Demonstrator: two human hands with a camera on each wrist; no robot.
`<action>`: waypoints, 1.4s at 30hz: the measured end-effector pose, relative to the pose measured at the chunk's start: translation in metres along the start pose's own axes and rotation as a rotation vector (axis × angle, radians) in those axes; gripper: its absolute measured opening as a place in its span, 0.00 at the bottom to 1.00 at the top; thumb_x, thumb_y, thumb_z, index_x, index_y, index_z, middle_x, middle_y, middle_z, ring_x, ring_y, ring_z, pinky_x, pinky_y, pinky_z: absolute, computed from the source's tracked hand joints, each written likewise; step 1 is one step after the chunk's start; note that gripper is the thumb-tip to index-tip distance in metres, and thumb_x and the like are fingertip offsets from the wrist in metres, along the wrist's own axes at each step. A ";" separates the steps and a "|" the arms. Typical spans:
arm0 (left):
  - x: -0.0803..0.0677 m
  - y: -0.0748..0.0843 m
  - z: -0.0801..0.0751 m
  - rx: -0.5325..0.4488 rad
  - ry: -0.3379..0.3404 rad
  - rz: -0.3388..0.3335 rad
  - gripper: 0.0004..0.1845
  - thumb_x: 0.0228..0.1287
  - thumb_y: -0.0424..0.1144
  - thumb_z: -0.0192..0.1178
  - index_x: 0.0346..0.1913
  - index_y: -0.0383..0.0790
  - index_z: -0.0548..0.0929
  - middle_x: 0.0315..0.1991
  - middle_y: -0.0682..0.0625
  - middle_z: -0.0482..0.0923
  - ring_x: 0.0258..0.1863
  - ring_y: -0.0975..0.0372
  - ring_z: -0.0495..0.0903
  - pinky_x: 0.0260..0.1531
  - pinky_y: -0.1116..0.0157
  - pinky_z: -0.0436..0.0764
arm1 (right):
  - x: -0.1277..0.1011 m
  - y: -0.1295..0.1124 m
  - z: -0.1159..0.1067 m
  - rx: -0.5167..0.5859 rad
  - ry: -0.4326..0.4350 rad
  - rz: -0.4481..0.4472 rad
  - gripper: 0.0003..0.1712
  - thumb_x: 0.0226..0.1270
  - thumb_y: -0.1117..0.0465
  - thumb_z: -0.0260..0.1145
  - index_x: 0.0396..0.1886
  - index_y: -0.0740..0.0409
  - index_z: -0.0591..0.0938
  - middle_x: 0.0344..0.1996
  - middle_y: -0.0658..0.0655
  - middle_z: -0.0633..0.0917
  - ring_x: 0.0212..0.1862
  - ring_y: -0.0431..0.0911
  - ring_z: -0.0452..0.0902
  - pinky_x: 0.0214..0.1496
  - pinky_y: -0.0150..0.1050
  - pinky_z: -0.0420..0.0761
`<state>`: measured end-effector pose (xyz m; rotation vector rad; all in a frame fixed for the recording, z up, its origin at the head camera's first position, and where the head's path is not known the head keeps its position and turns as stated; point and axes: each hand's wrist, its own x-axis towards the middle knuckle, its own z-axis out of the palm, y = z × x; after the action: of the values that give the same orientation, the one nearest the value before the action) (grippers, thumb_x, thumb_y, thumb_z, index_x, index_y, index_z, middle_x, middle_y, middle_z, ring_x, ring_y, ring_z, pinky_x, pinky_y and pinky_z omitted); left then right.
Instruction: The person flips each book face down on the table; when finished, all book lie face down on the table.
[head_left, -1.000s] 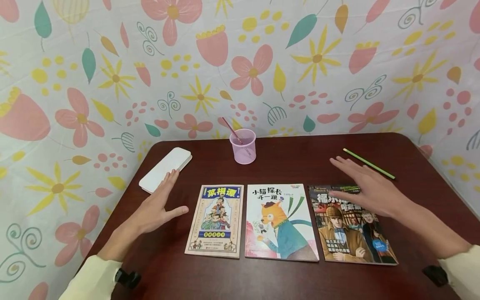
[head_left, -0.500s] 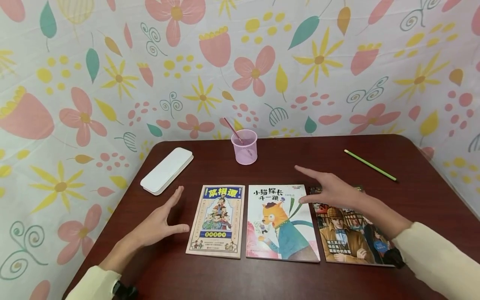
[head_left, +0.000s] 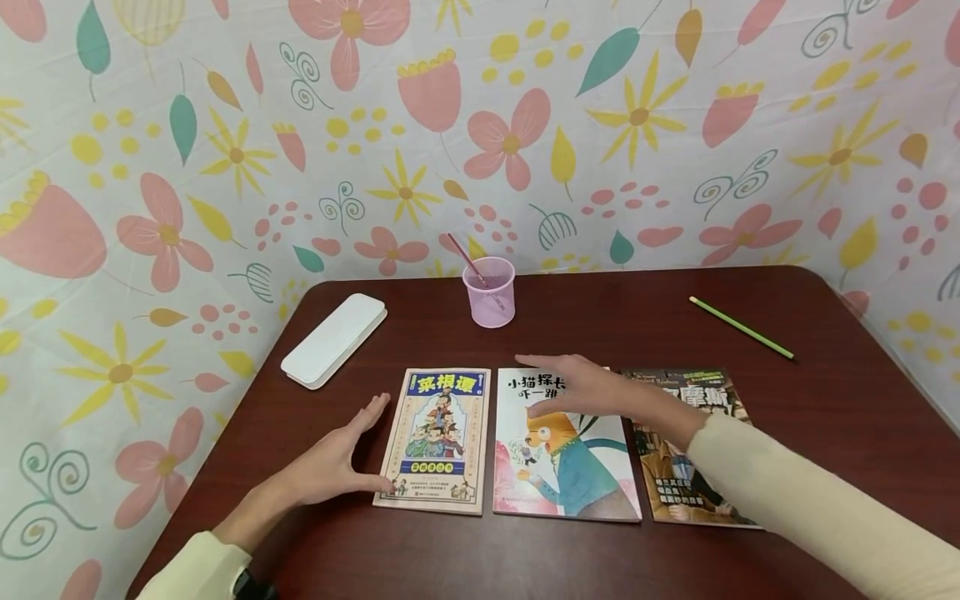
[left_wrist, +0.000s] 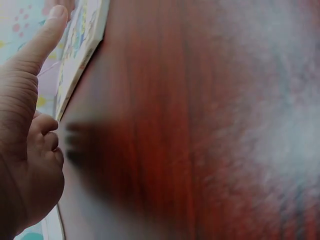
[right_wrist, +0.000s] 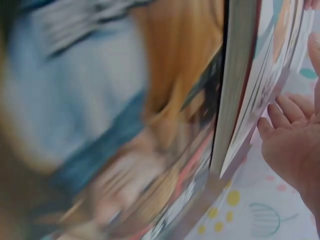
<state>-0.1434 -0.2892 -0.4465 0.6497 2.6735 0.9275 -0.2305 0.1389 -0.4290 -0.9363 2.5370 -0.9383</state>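
Three books lie in a row on the dark wooden table. My left hand (head_left: 333, 462) is at the left edge of the cream book (head_left: 433, 492) with a blue title band, its thumb overlapping the lower left corner and fingers spread. In the left wrist view, the thumb reaches toward that book's edge. My right hand (head_left: 581, 387) is over the top part of the white book with an orange cat (head_left: 585, 475), thumb and fingers apart, holding nothing. The dark book with a man in a cap (head_left: 675, 483) lies under the right forearm and is partly hidden by it.
Behind the books stands a pink mesh cup (head_left: 491, 304) with a pencil (head_left: 467, 260) in it. A white case (head_left: 333, 340) lies at the back left, a green pencil (head_left: 741, 327) at the back right. A flower-patterned cloth (head_left: 480, 133) rises behind the table (head_left: 600, 312).
My right hand has swept left from over the dark book to over the cat book. My left hand has moved right and down to the cream book's edge. The books have stayed in place.
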 end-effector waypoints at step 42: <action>-0.005 0.007 0.011 -0.008 -0.031 0.033 0.79 0.42 0.66 0.84 0.88 0.42 0.43 0.87 0.42 0.42 0.84 0.42 0.44 0.78 0.42 0.54 | 0.074 -0.023 0.026 0.020 0.031 0.008 0.42 0.56 0.55 0.85 0.71 0.56 0.82 0.65 0.52 0.85 0.71 0.48 0.77 0.69 0.43 0.79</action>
<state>-0.1328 -0.2804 -0.4505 0.7030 2.6378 0.9288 -0.2638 0.0643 -0.4358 -0.9127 2.5505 -0.9814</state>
